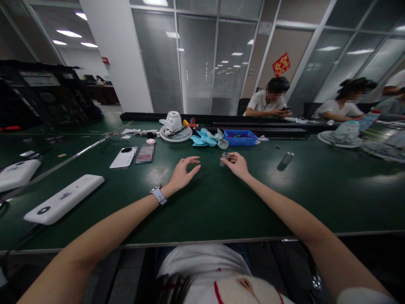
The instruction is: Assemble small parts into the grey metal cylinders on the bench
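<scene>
My right hand (pixel 236 164) has its fingers closed around a small grey cylindrical part (pixel 225 156), just above or on the green table; its exact kind is too blurred to make out. To the left of it, my left hand (pixel 186 171) is held over the tabletop with thumb and fingers apart and nothing between them. A watch with a pale strap is on the left wrist. Off to the right of my right hand stands a grey metal cylinder (pixel 287 158), slightly tilted in view. Light blue fan blades (pixel 205 138) lie beyond my hands.
A white fan head with its round grille (pixel 176 134) and a blue bin (pixel 240 138) of small items sit toward the back. On the left are a phone (pixel 122 157), a card (pixel 144 154) and a long white device (pixel 65 199). Other people sit across at the right.
</scene>
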### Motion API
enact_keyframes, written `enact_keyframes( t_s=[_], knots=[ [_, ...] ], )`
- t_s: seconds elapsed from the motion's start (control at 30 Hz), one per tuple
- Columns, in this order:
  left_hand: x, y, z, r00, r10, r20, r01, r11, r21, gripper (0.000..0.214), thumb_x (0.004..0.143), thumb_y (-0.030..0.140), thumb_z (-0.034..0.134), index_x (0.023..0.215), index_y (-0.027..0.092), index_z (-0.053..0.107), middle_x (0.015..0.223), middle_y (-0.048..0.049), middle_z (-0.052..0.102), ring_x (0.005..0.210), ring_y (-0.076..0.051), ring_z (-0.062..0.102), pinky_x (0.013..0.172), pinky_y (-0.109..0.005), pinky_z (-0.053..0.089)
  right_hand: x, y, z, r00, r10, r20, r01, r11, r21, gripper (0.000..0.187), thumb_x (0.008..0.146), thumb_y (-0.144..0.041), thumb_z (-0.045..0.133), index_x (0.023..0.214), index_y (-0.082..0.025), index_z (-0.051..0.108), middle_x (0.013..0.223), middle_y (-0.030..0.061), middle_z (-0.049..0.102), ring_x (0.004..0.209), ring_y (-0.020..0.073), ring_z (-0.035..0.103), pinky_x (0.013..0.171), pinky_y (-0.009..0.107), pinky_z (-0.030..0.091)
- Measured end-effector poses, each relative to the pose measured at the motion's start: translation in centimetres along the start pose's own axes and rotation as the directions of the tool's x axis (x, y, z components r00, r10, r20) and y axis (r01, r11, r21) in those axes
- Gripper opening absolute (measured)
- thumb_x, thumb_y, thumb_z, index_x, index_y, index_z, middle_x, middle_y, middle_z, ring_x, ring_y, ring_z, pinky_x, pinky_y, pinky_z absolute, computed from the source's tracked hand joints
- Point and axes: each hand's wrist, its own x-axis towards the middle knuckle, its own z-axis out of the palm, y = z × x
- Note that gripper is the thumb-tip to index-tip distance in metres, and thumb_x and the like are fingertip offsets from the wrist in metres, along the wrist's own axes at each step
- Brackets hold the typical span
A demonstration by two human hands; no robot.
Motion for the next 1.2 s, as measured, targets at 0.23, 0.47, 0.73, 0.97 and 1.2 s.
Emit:
enact_keyframes(
  t_s=[0.23, 0.47, 0.73, 0.97, 1.2],
  knots=[
    [-0.4, 0.7, 0.6, 0.98, 0.164, 0.112, -0.153, 0.984, -0.095, 0.045, 0.097, 0.04, 0.049, 0.139, 0.023, 0.05, 0.132, -0.0095, 0.065, 0.13, -0.025, 0.054, 0.109, -0.045, 0.039, -5.9, -4.3, 4.2, 0.936, -0.127, 0.328, 0.092, 0.988, 0.122, 0.036, 0.072, -0.036, 0.08, 0.098, -0.018, 0.062, 0.096, 0.007, 0.073, 0.086, 0.0185, 0.069, 0.081, 0.035, 0.055],
    [-0.1, 1.0, 1.1, 0.991, 0.088, 0.1, -0.058, 0.96, -0.272, 0.037, 0.093, 0.041, 0.057, 0.123, 0.021, 0.06, 0.12, -0.009, 0.071, 0.11, -0.023, 0.069, 0.097, -0.037, 0.052, -6.3, -4.4, 4.3, 0.918, -0.151, 0.366, 0.111, 0.986, 0.126, 0.034, 0.074, -0.038, 0.079, 0.097, -0.019, 0.062, 0.093, 0.0049, 0.072, 0.085, 0.0184, 0.068, 0.081, 0.036, 0.054],
    [0.4, 2.0, 0.2, 0.992, 0.104, 0.066, -0.098, 0.991, -0.097, 0.026, 0.09, 0.035, 0.061, 0.112, 0.021, 0.069, 0.105, -0.007, 0.076, 0.103, -0.024, 0.07, 0.095, -0.039, 0.051, -6.5, -4.4, 4.2, 0.913, -0.14, 0.384, 0.103, 0.988, 0.115, 0.037, 0.073, -0.042, 0.079, 0.095, -0.019, 0.062, 0.093, 0.0048, 0.071, 0.086, 0.0188, 0.068, 0.082, 0.037, 0.055],
    [0.3, 2.0, 0.7, 0.961, 0.273, 0.053, -0.274, 0.962, 0.02, 0.019, 0.092, 0.028, 0.059, 0.106, 0.024, 0.071, 0.104, -0.0037, 0.075, 0.098, -0.02, 0.066, 0.09, -0.038, 0.049, -6.3, -4.1, 4.3, 0.917, -0.149, 0.37, 0.123, 0.988, 0.092, 0.038, 0.072, -0.042, 0.079, 0.094, -0.019, 0.06, 0.086, 0.0029, 0.069, 0.08, 0.0179, 0.066, 0.077, 0.035, 0.054],
    [0.1, 2.7, 0.9, 0.961, 0.273, -0.043, -0.272, 0.962, 0.023, 0.006, 0.086, 0.02, 0.064, 0.087, 0.022, 0.069, 0.088, -0.0023, 0.073, 0.086, -0.018, 0.066, 0.081, -0.033, 0.052, -6.3, -4.2, 4.4, 0.906, -0.168, 0.388, 0.139, 0.985, 0.101, 0.036, 0.072, -0.042, 0.079, 0.092, -0.02, 0.059, 0.086, 0.0016, 0.07, 0.079, 0.0175, 0.066, 0.075, 0.034, 0.053]
  ],
)
